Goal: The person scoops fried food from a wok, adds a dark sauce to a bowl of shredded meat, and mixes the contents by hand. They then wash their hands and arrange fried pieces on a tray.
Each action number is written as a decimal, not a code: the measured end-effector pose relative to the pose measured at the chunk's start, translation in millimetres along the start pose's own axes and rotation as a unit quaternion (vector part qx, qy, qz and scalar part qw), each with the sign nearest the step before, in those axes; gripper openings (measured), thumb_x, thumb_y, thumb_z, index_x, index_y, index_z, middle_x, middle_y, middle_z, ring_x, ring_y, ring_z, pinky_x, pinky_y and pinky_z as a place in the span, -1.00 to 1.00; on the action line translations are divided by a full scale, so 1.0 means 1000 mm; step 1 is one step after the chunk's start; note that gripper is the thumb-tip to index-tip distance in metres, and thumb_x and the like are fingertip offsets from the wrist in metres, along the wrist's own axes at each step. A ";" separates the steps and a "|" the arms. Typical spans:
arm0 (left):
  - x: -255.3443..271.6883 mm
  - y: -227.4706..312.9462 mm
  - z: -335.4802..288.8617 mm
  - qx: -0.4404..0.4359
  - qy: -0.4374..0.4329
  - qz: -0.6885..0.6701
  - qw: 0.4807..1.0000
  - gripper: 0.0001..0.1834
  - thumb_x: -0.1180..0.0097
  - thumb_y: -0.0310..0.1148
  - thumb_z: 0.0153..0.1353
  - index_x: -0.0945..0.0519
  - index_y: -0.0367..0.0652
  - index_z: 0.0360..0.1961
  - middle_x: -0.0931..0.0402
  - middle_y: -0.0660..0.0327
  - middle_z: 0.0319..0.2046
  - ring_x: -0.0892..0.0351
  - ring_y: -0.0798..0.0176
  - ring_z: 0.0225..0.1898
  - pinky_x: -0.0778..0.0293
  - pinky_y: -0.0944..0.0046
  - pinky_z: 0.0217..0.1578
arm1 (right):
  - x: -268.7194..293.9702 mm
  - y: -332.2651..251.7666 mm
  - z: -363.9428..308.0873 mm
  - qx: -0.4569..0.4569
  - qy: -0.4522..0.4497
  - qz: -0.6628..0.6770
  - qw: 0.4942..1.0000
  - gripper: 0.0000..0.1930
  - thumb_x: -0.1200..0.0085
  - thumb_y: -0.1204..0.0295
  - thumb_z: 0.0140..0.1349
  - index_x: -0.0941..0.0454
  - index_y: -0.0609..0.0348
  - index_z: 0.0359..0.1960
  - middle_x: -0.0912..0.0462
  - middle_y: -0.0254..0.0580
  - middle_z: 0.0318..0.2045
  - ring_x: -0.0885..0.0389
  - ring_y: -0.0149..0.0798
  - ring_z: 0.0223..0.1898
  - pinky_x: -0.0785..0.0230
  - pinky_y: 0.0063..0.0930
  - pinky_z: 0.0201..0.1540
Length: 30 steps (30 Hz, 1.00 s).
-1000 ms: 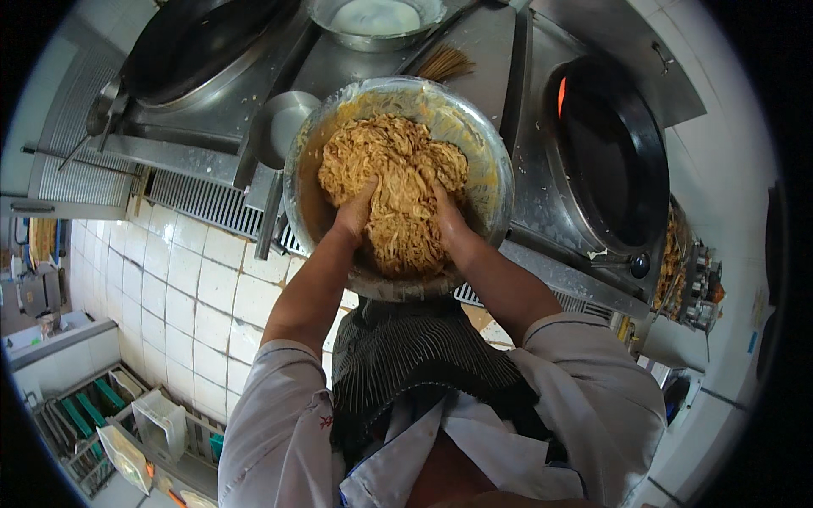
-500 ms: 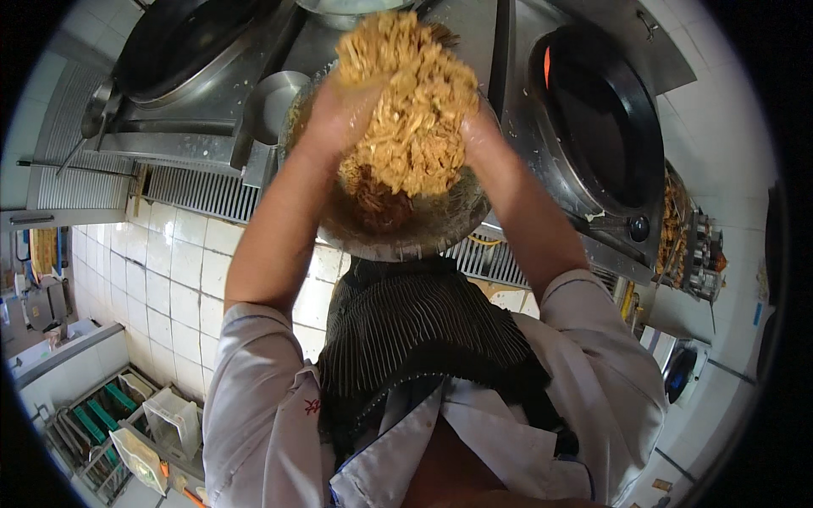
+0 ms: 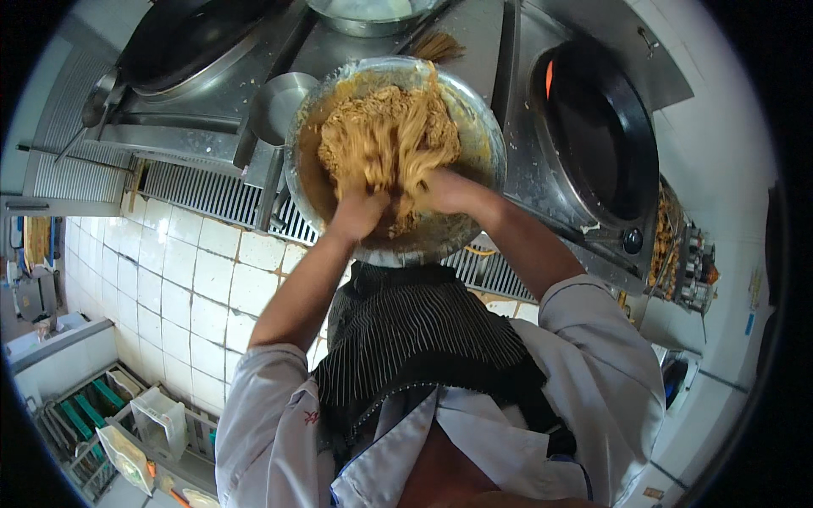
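Note:
A large metal bowl [image 3: 493,161] sits at the front edge of the steel counter, its inside smeared with yellowish paste. In it lies a heap of wet, tan, coated food strips [image 3: 373,118]; what food they are I cannot make out. My left hand [image 3: 360,213] is down in the near left part of the bowl, against the strips. Across from it, my right hand [image 3: 442,193] dips into the right side of the heap. The strips and motion blur hide most fingers of both hands, so their grip does not show.
A large black wok [image 3: 597,127] is at the right, another dark wok [image 3: 182,46] at the far left. Close to the bowl's left side rests a metal ladle [image 3: 282,106]. Behind are a metal basin [image 3: 364,25] and a bristle brush [image 3: 439,46].
Both hands have come down toward me, from above the bowl into it. The lifted mass of strips is back in the bowl, whose far rim now shows.

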<state>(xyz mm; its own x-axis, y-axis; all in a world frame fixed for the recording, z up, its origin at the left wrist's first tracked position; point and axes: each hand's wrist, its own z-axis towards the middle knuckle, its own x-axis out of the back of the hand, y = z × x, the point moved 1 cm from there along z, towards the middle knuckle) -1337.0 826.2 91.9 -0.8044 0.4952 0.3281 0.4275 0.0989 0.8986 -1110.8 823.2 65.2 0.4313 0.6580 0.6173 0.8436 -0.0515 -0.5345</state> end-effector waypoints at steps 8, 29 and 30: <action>-0.058 -0.078 0.009 0.215 0.225 -0.563 0.766 -0.22 0.00 -0.17 0.45 0.06 -0.11 0.56 -0.37 -0.08 0.28 -0.64 -0.14 0.00 -0.62 -0.15 -0.03 | 0.077 0.108 0.070 -0.192 0.213 0.259 0.922 -0.20 -0.09 -0.22 0.35 -0.44 0.19 0.38 -0.52 0.11 0.30 -0.52 -0.02 0.26 -0.40 -0.09 0.25; 0.017 -0.009 0.099 0.007 -0.079 -0.478 0.875 -0.48 -0.02 -0.09 0.50 -0.49 -0.27 0.26 -0.61 0.02 0.13 -0.66 0.04 0.09 -0.65 -0.01 0.07 | 0.045 -0.007 0.047 0.048 0.115 0.659 0.742 -0.49 -0.09 0.09 0.47 -0.53 0.32 0.19 -0.65 0.09 0.05 -0.68 -0.04 0.06 -0.54 0.00 0.15; 0.030 0.003 0.106 -0.057 0.003 -0.370 0.927 -0.53 -0.06 -0.13 0.48 -0.56 -0.28 0.20 -0.64 0.04 0.09 -0.67 0.10 0.07 -0.63 0.02 0.06 | 0.062 -0.006 0.038 0.043 0.128 0.650 0.748 -0.50 -0.09 0.10 0.48 -0.53 0.32 0.18 -0.65 0.09 0.04 -0.69 -0.05 0.05 -0.55 0.00 0.14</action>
<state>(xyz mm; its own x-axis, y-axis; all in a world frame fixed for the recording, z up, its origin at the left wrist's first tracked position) -1316.1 932.9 73.9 -0.8624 0.3235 -0.3894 -0.2882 0.3186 0.9030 -1101.6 893.2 85.1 0.9253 -0.0729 -0.3721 -0.3613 -0.4673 -0.8069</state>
